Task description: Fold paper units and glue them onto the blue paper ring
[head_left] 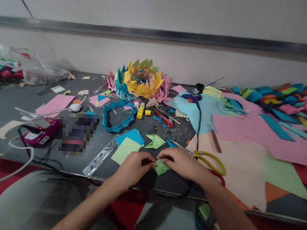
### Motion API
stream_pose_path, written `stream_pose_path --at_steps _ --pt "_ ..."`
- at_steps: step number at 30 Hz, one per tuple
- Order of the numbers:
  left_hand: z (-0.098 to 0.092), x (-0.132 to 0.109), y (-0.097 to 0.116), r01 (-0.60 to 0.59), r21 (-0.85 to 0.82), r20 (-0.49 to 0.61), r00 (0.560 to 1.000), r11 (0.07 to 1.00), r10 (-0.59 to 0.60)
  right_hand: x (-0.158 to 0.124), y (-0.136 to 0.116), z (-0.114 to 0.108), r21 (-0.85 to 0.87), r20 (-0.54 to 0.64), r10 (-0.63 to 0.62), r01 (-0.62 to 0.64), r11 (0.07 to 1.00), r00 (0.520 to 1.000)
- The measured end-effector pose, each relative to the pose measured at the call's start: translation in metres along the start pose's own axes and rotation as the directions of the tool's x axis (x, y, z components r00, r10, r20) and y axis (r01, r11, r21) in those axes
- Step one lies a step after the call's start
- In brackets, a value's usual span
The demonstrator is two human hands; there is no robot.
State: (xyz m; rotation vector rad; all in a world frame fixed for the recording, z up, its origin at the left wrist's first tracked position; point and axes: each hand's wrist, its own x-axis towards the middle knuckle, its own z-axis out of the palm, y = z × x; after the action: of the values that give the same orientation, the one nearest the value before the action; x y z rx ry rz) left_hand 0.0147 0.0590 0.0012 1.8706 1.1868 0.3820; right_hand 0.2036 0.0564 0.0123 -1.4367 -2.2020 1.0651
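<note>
At the table's front edge, a small folded piece of green paper (162, 167) lies between my hands. My left hand (136, 165) pinches its left corner with thumb and fingertips. From the right, my right hand (180, 161) grips its upper edge, with the fingers covering part of the folds. Just beyond them sits another folded green paper piece (154, 142) with a pointed shape. A square green sheet (126, 151) rests by my left hand, partly over blue sheets (131, 137). Scissors with a yellow and red handle (210, 161) lie beside my right hand.
A clear ruler (100, 157) lies left of the sheets. Behind are a blue paper ring (118, 116), a glue stick (140, 111), a multicoloured folded-paper ring (142, 79) and a glue gun (193, 97) with its cord. A purple power strip (43, 132) stands left; large pink sheets (247, 130) spread right.
</note>
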Motion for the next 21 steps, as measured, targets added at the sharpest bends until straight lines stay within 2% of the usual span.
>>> stream_pose_path --at_steps 4,10,16,21 --pt "0.008 -0.001 -0.004 -0.032 0.263 -0.066 0.997 0.964 0.051 -0.002 0.008 0.018 -0.055 -0.095 -0.091 0.086 0.995 0.991" --pt "0.008 0.0 -0.009 -0.157 0.378 -0.02 0.984 0.912 0.177 -0.01 0.027 0.038 -0.171 -0.263 -0.296 0.258 0.951 0.918" --pt "-0.002 0.002 -0.019 -0.334 0.389 0.116 0.942 0.858 0.314 -0.011 0.032 0.036 -0.315 -0.222 -0.455 0.378 0.871 0.863" --pt "-0.003 0.003 -0.021 -0.379 0.434 0.137 0.925 0.817 0.355 -0.011 0.032 0.036 -0.36 -0.197 -0.467 0.38 0.852 0.862"
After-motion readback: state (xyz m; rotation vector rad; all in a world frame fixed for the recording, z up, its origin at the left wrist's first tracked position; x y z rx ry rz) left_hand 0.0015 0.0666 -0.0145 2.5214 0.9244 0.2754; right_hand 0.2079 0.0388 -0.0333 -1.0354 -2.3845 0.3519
